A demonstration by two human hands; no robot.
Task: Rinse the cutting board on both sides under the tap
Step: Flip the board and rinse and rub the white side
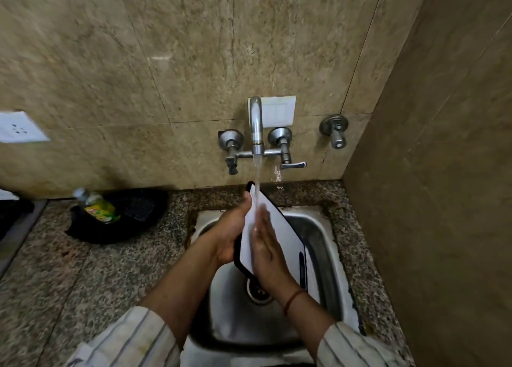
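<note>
In the head view, the cutting board (288,236) stands on edge over the sink (324,244), toward its back rim, with the top corner in the stream from the tap (256,125). The left hand (231,228) grips the board's left edge, fingers curled behind it. The right hand (266,246) lies flat on the white face with fingers straight, where the water runs down. This looks like the rinse of one side, with rubbing. Next, the board likely needs turning so the hidden face meets the stream; a firm grip matters, since it is wet. A soap bottle (99,207) lies on the counter at the left.
</note>
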